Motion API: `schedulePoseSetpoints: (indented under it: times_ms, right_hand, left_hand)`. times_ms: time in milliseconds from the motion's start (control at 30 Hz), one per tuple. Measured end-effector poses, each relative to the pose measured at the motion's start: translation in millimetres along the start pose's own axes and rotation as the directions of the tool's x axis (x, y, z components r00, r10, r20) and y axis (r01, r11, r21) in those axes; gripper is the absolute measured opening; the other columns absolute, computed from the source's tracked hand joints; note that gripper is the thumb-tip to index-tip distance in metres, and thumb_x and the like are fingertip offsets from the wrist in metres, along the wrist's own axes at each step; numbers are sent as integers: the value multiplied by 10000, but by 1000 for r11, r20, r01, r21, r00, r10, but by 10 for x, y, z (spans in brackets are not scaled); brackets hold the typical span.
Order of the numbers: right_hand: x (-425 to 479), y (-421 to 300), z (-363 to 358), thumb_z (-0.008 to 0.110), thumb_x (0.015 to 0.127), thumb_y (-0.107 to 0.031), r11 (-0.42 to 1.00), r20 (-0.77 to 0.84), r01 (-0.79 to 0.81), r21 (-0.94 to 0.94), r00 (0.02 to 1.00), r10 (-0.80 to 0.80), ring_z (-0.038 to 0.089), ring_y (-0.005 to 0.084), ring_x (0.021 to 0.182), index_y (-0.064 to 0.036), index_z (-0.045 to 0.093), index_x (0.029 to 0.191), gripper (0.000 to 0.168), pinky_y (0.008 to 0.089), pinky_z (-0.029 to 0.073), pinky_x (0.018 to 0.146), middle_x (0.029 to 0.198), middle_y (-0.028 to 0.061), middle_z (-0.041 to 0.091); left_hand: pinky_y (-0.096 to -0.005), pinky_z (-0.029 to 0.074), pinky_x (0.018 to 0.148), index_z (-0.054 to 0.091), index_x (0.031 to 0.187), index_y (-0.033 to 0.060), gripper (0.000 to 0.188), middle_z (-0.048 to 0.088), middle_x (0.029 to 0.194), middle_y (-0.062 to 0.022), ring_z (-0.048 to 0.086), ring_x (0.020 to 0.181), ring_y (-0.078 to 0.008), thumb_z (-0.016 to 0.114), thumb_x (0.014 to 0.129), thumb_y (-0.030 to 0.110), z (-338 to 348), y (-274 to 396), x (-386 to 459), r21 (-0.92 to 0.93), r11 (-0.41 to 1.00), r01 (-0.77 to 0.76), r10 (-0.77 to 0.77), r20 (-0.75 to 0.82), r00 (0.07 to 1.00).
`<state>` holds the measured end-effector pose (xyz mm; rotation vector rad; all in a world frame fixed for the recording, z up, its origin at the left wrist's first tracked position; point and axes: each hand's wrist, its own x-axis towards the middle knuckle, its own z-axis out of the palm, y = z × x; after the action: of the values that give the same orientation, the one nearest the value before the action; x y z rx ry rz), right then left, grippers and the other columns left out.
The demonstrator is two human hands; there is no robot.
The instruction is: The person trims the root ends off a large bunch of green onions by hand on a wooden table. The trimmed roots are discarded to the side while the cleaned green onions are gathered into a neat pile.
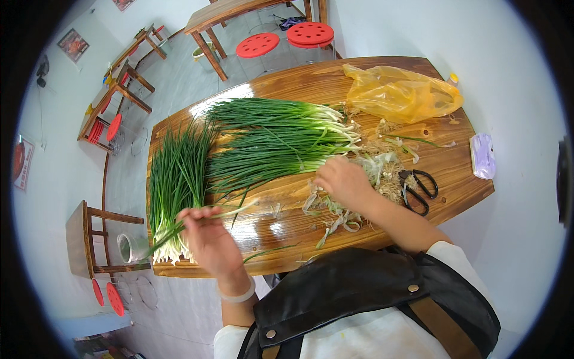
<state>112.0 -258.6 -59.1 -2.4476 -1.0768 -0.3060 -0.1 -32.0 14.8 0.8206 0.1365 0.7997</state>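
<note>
My left hand (210, 244) grips a single scallion (233, 210), its white end pointing right and its green leaves trailing down to the left. Just beyond that hand, a pile of scallions (176, 179) lies with white ends toward me. My right hand (344, 179) hovers or rests by the white ends of another scallion pile (273, 148), whose leaves point left. Its fingers are curled downward, and whatever may be between them is hidden. Beside it spreads a heap of root trimmings and peeled skins (389, 179). Black-handled scissors (419, 192) lie against the heap's right side.
On the wooden table (287, 197) are a yellow plastic bag (399, 94), a small capped bottle (453, 80) and a purple tissue pack (483, 155) near the right edge. A white wall (515, 112) stands to the right. Red stools (258, 45) and other tables (237, 15) stand beyond.
</note>
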Motion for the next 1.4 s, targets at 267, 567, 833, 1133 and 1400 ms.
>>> schedulePoseSetpoints:
  times_ms: [267, 567, 833, 1133, 1400]
  right_hand:
    - [66, -37, -63, 625, 730, -126, 993, 46, -106, 53, 993, 104, 547, 232, 725, -56, 552, 798, 122, 339, 452, 638, 742, 77, 554]
    - [-280, -119, -373, 627, 794, -170, 818, 271, -393, 420, 915, 300, 571, 202, 651, -42, 597, 837, 138, 309, 460, 606, 731, 81, 585]
    - [154, 72, 201, 617, 763, -155, 995, -17, -66, -79, 998, 65, 562, 235, 750, -66, 590, 762, 92, 341, 457, 631, 746, 76, 557]
    - [6, -226, -230, 624, 730, -122, 895, 221, -262, 360, 956, 191, 561, 259, 758, -41, 560, 756, 107, 349, 462, 669, 770, 91, 569]
    - [-86, -247, -156, 596, 817, -132, 704, 335, -377, 602, 919, 207, 564, 164, 767, -15, 607, 919, 156, 279, 456, 706, 847, 67, 581]
  left_hand:
    - [-230, 300, 536, 525, 978, 89, 169, 317, 624, 56, 303, 556, -76, 528, 911, 244, -292, -913, -417, -163, 574, 803, -811, 24, 584]
    - [-219, 312, 503, 551, 970, 40, 265, 414, 687, 40, 352, 581, -71, 549, 897, 295, -266, -822, -265, -198, 748, 633, -644, 11, 765]
    - [-286, 421, 714, 550, 967, 77, 225, 577, 947, -29, 522, 833, -142, 549, 897, 291, -181, -800, -272, -109, 767, 632, -640, -60, 766]
    - [-259, 371, 625, 488, 969, 98, 248, 394, 735, 27, 381, 629, -95, 525, 905, 335, -263, -1018, -422, -195, 526, 828, -828, 108, 551]
    - [-231, 331, 507, 563, 884, 86, 101, 423, 655, 43, 383, 572, -79, 594, 875, 182, -112, -1012, -339, -85, 645, 759, -763, -27, 646]
